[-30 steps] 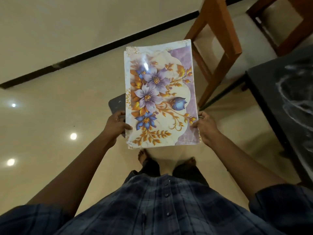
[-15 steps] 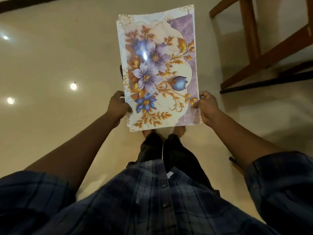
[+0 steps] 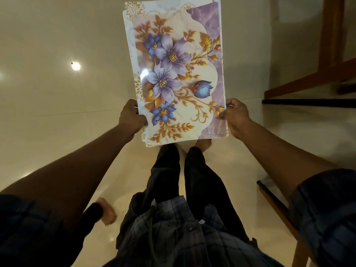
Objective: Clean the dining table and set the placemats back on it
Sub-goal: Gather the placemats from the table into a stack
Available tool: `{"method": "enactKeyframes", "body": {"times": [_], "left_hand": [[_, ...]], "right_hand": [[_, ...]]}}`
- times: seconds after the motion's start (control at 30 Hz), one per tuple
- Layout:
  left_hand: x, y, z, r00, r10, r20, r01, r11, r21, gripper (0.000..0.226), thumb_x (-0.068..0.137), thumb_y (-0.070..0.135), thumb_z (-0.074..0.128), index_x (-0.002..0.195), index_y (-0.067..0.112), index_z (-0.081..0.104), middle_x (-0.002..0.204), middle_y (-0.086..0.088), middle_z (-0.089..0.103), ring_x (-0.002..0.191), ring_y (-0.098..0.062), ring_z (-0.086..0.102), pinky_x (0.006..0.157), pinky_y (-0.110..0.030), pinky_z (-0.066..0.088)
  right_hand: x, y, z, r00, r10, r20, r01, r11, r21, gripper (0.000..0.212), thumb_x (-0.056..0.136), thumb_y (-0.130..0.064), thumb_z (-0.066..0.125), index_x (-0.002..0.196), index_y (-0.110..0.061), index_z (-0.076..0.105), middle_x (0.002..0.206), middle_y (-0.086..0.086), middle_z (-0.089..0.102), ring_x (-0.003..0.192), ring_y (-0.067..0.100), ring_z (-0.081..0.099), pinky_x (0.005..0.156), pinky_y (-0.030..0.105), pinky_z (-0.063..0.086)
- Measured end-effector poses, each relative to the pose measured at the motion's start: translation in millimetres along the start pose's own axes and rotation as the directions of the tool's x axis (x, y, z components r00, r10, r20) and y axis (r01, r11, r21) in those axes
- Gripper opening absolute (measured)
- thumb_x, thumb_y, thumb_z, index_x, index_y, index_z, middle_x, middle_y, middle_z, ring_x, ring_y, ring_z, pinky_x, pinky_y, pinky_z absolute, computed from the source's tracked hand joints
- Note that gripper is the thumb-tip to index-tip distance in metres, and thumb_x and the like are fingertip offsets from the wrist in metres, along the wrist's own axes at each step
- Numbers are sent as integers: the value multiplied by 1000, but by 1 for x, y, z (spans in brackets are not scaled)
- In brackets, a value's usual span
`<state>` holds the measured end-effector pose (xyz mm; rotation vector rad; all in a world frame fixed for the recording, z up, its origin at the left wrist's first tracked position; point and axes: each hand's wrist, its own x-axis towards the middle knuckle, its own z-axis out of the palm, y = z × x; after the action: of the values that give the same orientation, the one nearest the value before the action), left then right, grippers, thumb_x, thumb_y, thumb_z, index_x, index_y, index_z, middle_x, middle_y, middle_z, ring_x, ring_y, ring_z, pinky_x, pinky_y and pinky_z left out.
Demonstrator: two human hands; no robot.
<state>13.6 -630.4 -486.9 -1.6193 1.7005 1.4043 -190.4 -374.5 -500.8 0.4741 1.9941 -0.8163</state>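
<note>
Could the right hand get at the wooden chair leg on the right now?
Probably not yet: the right hand grips the right edge of the placemats, and the chair leg stands apart to its right. Only open floor lies between, so letting go would likely free it.

This is looking like a home's dining area: a glossy cream tiled floor (image 3: 48,132) is reflecting ceiling lights, wooden chair legs (image 3: 330,45) are standing far right, and someone barefoot is holding floral placemats (image 3: 177,74).
</note>
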Motion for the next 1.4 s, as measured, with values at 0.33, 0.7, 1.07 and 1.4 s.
{"method": "enactKeyframes", "body": {"times": [0.33,0.7,1.07,1.4], "left_hand": [[-3,10,2,999,-37,-15,37,999,15,82,81,8,81,152,14,39,129,-6,62,117,-27,61,88,-32,46],[-104,91,4,939,332,89,-338,939,65,53,89,25,72,139,12,60,138,-4,64,124,-17,60,106,-33,48],[-265,175,37,700,634,328,-674,739,9,32,94,21,71,125,23,68,128,4,67,122,-13,63,106,-45,54],[-394,209,152,442,693,570,-859,511,46,35,96,21,72,130,18,69,129,5,69,117,-10,66,104,-48,55]], "right_hand": [[-22,0,7,990,-138,38,143,966,-213,49,95,-18,73,141,-15,56,140,7,62,125,30,61,103,46,55],[-112,-22,-1,917,-398,6,394,908,-143,52,95,-16,71,144,-17,56,149,3,57,132,21,56,110,36,46],[-267,2,-93,807,-497,-319,555,823,121,42,97,-21,70,139,-20,62,144,-6,60,129,15,57,106,37,51],[-356,106,-220,756,-331,-565,582,735,347,36,98,-24,70,134,-26,67,132,-8,67,122,6,61,102,22,50]]}}
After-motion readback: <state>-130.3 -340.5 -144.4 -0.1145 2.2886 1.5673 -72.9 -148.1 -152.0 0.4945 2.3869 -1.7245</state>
